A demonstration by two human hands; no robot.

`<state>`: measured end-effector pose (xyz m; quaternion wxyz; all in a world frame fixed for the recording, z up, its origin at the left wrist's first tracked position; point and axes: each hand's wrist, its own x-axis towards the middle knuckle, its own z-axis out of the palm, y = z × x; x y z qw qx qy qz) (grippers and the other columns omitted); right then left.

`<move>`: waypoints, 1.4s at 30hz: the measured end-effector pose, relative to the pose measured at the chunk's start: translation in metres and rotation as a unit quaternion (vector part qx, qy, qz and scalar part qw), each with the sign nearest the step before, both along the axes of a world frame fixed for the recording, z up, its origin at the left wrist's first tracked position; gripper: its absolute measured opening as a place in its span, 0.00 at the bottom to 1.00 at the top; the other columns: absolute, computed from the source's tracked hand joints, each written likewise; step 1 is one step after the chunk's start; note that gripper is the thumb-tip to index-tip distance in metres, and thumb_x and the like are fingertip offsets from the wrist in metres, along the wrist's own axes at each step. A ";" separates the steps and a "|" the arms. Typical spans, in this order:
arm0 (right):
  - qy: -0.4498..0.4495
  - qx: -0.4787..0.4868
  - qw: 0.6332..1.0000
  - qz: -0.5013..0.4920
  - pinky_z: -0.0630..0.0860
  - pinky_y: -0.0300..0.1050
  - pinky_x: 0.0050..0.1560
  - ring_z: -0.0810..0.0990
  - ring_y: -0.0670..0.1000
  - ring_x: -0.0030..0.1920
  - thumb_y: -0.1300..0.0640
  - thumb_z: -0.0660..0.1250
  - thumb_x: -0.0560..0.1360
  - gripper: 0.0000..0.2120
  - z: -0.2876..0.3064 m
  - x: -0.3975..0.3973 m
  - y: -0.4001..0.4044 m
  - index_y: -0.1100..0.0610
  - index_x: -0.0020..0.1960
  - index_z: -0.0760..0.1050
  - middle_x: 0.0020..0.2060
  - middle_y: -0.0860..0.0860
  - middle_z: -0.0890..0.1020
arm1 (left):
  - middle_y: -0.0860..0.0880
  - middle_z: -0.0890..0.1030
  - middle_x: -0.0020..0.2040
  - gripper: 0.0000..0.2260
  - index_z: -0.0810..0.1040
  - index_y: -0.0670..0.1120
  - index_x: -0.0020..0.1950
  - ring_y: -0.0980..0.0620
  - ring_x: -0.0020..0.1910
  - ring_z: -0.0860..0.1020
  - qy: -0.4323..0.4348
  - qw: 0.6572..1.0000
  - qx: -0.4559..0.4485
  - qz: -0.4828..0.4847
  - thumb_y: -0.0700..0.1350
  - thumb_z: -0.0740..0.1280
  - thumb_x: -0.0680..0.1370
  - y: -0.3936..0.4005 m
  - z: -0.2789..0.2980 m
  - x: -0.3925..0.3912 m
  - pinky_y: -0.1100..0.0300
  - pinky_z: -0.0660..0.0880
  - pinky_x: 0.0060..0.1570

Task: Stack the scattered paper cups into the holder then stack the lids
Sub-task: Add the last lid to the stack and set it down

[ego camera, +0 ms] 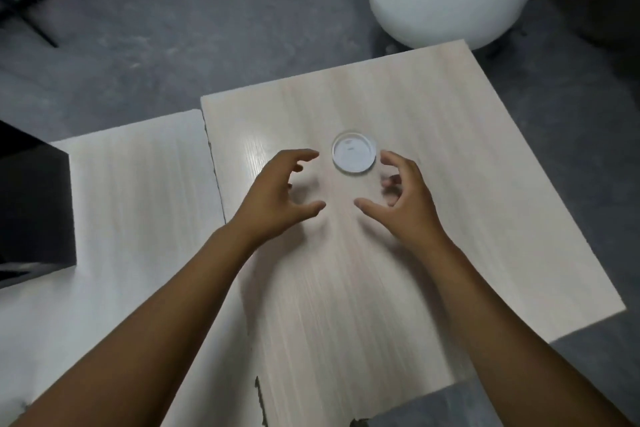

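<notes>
Head view: both hands spread over a pale wooden table (433, 107), clutching nothing.

Left hand (282, 194) and right hand (403, 198) loosely curled, fingers wide apart, hovering side by side. White plastic lid (354, 152) flat on the table, just beyond and between the fingertips (386, 157), nearer the right, untouched.

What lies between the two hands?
Only bare table, in the head view; the lid sits just beyond the gap between left hand and right hand.
</notes>
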<state>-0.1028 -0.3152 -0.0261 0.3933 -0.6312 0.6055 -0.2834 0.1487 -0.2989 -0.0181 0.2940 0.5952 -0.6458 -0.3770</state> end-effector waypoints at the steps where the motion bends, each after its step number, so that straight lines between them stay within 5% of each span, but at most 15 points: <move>1: 0.008 -0.003 1.000 0.005 0.77 0.39 0.55 0.76 0.45 0.56 0.49 0.83 0.68 0.41 -0.005 -0.002 -0.011 0.45 0.75 0.67 0.66 0.40 0.70 | 0.61 0.73 0.69 0.35 0.71 0.57 0.74 0.59 0.65 0.74 -0.005 1.000 0.001 -0.007 0.48 0.81 0.70 -0.011 -0.004 -0.005 0.62 0.75 0.57; 8: 0.082 0.009 0.994 0.075 0.71 0.47 0.72 0.69 0.46 0.71 0.46 0.82 0.67 0.47 -0.029 -0.008 -0.066 0.50 0.79 0.61 0.72 0.45 0.67 | 0.52 0.72 0.72 0.41 0.68 0.51 0.77 0.57 0.61 0.74 -0.074 0.995 0.014 -0.058 0.48 0.83 0.68 -0.077 -0.031 -0.027 0.70 0.71 0.56; 12: 0.128 -0.009 0.986 0.107 0.70 0.48 0.69 0.67 0.49 0.69 0.44 0.81 0.67 0.45 -0.026 0.001 -0.078 0.51 0.78 0.64 0.70 0.46 0.70 | 0.49 0.73 0.71 0.40 0.70 0.48 0.76 0.59 0.59 0.71 -0.098 0.992 -0.004 -0.074 0.47 0.83 0.68 -0.097 -0.039 -0.035 0.74 0.68 0.58; 18: 0.080 0.005 0.991 0.107 0.75 0.46 0.64 0.72 0.47 0.64 0.47 0.82 0.66 0.40 -0.015 0.009 -0.065 0.49 0.73 0.67 0.62 0.40 0.68 | 0.52 0.76 0.65 0.37 0.74 0.49 0.71 0.58 0.57 0.74 -0.079 0.994 0.006 -0.079 0.49 0.84 0.66 -0.084 -0.031 -0.027 0.77 0.68 0.54; 25: 0.011 0.029 0.985 0.169 0.71 0.25 0.56 0.71 0.33 0.60 0.48 0.83 0.67 0.41 0.008 0.062 -0.004 0.45 0.74 0.65 0.64 0.39 0.68 | 0.59 0.75 0.63 0.34 0.75 0.53 0.70 0.60 0.57 0.76 -0.024 1.000 0.002 -0.007 0.51 0.84 0.67 0.010 0.009 0.029 0.70 0.74 0.50; 34: -0.035 0.015 0.959 0.280 0.77 0.34 0.54 0.75 0.42 0.58 0.47 0.83 0.66 0.39 0.048 0.186 0.100 0.37 0.69 0.64 0.61 0.31 0.68 | 0.58 0.75 0.64 0.37 0.75 0.55 0.71 0.53 0.55 0.78 -0.026 0.988 -0.016 0.150 0.48 0.86 0.64 0.173 0.050 0.136 0.65 0.78 0.45; 42: -0.068 -0.026 0.929 0.362 0.73 0.34 0.47 0.77 0.49 0.52 0.51 0.83 0.67 0.36 0.101 0.301 0.188 0.44 0.70 0.70 0.61 0.38 0.73 | 0.55 0.75 0.64 0.36 0.76 0.52 0.71 0.51 0.51 0.78 -0.048 0.967 -0.063 0.244 0.45 0.85 0.65 0.297 0.109 0.231 0.65 0.76 0.44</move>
